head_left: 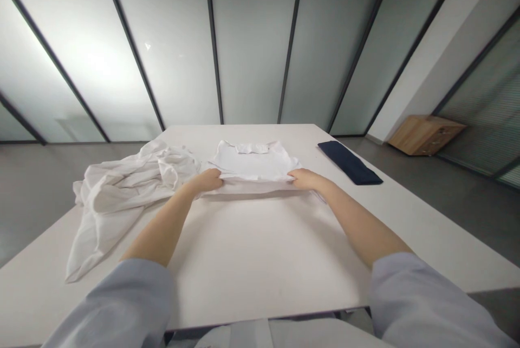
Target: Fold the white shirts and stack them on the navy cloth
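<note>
A white shirt [254, 162] lies flat and partly folded at the middle of the white table [252, 261], its collar toward the far side. My left hand [209, 180] is closed on the near left edge of the shirt. My right hand [305, 179] is closed on the near right edge. Both forearms stretch out over the table, and the near hem is lifted slightly between the two hands.
A crumpled pile of white garments [122, 191] lies at the left, hanging toward the table's left edge. A folded dark navy cloth [349, 162] sits at the far right. A wooden cabinet [424, 134] stands on the floor by the right wall. Frosted glass panels are behind.
</note>
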Demonstrator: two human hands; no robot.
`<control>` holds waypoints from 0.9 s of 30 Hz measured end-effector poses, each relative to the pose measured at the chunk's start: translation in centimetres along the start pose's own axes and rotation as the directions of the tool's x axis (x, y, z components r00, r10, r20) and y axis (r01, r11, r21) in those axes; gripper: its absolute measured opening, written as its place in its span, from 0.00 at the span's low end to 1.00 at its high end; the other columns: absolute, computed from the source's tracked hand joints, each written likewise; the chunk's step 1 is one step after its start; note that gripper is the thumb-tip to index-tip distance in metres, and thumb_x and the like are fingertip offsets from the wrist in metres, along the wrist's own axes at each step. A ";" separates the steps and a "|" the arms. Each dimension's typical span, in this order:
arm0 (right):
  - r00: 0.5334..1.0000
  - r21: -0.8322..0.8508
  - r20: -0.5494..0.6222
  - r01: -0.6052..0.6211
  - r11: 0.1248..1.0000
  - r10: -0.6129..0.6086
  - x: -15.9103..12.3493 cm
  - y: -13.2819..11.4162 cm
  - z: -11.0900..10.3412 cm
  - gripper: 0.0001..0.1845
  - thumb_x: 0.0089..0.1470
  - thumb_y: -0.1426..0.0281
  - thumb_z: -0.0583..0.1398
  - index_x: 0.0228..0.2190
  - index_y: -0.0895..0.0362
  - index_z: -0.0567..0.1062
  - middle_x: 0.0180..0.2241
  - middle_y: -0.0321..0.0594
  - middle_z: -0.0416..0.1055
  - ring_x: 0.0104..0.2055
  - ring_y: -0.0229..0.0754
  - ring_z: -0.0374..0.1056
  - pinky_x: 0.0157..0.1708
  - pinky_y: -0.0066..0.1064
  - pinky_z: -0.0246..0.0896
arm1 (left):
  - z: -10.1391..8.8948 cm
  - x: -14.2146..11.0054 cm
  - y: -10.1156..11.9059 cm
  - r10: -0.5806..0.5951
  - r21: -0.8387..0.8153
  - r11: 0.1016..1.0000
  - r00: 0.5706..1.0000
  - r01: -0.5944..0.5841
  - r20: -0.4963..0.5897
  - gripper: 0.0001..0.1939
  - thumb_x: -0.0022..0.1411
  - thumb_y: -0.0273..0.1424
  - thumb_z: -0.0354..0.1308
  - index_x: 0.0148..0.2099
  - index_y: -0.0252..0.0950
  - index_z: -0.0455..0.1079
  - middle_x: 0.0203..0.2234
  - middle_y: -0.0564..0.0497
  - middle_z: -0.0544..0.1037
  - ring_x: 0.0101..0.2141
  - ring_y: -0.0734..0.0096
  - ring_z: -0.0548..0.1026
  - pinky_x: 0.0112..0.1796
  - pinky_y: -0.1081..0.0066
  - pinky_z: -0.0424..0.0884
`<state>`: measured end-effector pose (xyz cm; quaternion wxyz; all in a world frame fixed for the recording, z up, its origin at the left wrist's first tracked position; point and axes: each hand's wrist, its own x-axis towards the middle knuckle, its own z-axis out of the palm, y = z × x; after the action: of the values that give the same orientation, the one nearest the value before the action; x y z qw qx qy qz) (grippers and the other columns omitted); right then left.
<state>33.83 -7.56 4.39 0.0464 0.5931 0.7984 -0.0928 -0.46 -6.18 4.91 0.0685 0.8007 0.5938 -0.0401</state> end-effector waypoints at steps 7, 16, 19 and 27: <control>0.979 0.299 0.087 0.152 0.942 -0.186 -5.0 0.9 -4.7 0.22 0.45 0.75 0.56 0.43 0.56 0.78 0.46 0.38 0.76 0.47 0.47 0.70 0.46 0.30 0.63 | -5.4 -3.3 -0.9 0.236 -0.213 0.957 0.952 -0.195 0.193 0.25 0.52 0.36 0.50 0.51 0.38 0.73 0.49 0.52 0.77 0.48 0.62 0.74 0.47 0.73 0.70; 0.972 0.051 -0.220 -0.069 0.996 0.079 2.7 1.7 -3.9 0.18 0.54 0.76 0.55 0.45 0.59 0.77 0.49 0.46 0.74 0.49 0.47 0.69 0.45 0.27 0.60 | -3.2 4.1 -0.3 0.011 0.067 0.998 0.980 0.002 -0.198 0.24 0.60 0.29 0.45 0.56 0.32 0.69 0.53 0.43 0.74 0.53 0.61 0.71 0.54 0.70 0.64; 0.963 -0.022 -0.216 -0.170 0.985 0.161 4.9 1.0 -0.7 0.18 0.57 0.73 0.53 0.46 0.57 0.75 0.48 0.47 0.74 0.48 0.47 0.70 0.43 0.30 0.61 | 0.6 5.8 0.1 -0.009 0.103 0.994 0.985 0.027 -0.173 0.23 0.63 0.30 0.44 0.57 0.32 0.67 0.53 0.42 0.74 0.53 0.61 0.72 0.51 0.70 0.65; 0.965 -0.137 -0.220 -0.174 0.975 0.141 2.8 -0.1 2.9 0.16 0.60 0.70 0.51 0.45 0.58 0.75 0.46 0.49 0.75 0.47 0.48 0.70 0.40 0.30 0.60 | 3.0 3.7 0.4 -0.037 0.168 0.984 0.986 0.065 -0.165 0.21 0.66 0.34 0.43 0.53 0.31 0.70 0.48 0.37 0.77 0.50 0.56 0.74 0.47 0.65 0.69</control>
<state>32.79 -5.60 1.02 0.0156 0.6558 0.7539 0.0364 1.01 -3.30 1.43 -0.0506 0.7887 0.6121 -0.0284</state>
